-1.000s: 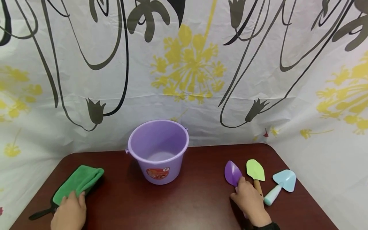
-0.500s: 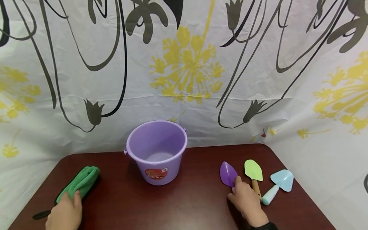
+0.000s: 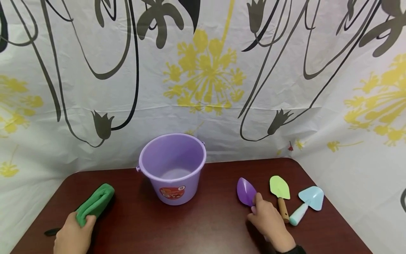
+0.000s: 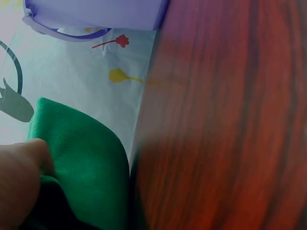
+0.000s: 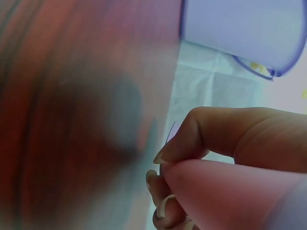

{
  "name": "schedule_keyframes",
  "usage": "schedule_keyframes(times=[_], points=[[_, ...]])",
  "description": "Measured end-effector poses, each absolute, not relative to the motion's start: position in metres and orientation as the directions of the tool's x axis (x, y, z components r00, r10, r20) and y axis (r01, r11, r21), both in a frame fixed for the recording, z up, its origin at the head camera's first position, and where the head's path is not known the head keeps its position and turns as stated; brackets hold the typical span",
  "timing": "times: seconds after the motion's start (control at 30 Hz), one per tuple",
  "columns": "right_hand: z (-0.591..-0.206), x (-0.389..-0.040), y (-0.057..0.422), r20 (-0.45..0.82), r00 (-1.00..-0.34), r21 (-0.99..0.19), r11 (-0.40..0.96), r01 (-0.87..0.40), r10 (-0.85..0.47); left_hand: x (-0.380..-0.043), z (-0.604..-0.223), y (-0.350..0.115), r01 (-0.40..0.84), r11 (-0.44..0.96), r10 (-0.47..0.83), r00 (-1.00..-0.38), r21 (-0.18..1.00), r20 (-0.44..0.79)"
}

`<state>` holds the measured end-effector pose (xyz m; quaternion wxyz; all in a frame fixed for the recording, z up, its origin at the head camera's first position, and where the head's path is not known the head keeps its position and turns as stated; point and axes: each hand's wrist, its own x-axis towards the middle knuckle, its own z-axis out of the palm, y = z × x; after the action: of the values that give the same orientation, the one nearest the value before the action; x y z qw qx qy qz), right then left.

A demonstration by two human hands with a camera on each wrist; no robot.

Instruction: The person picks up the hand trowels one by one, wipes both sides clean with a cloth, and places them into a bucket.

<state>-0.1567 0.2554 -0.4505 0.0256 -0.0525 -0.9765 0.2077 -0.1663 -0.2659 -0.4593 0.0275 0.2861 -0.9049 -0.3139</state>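
At the left of the head view, my left hand (image 3: pixel 73 233) grips a green cloth (image 3: pixel 99 200), which is folded over between thumb and fingers. A black handle (image 3: pixel 52 231) sticks out beside that hand; the rest of this black thing is mostly hidden under the cloth. My right hand (image 3: pixel 269 221) holds a purple garden trowel (image 3: pixel 246 191) by its handle, blade pointing away from me. In the right wrist view the fingers (image 5: pixel 192 132) curl round the pinkish trowel handle (image 5: pixel 230 184).
A lilac bucket (image 3: pixel 192 188) stands upright at the back middle of the dark wooden table (image 3: pixel 196 229). To the right lie a trowel with a light green blade (image 3: pixel 280 187) and a light blue trowel (image 3: pixel 312 198). Behind the table hangs a patterned cloth (image 3: pixel 203 127).
The purple trowel and my right hand have shifted left, away from the light green trowel. My left hand has gathered and folded the green cloth, its grip now tighter.
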Motion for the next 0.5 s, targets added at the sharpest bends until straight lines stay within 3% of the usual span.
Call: schedule_keyframes(times=[0.5], points=[[-0.429, -0.149, 0.243, 0.100, -0.991, -0.422, 0.906, 0.039, 0.089, -0.165, -0.455, -0.258, -0.415, 0.537, -0.654, -0.755, 0.734, 0.052]])
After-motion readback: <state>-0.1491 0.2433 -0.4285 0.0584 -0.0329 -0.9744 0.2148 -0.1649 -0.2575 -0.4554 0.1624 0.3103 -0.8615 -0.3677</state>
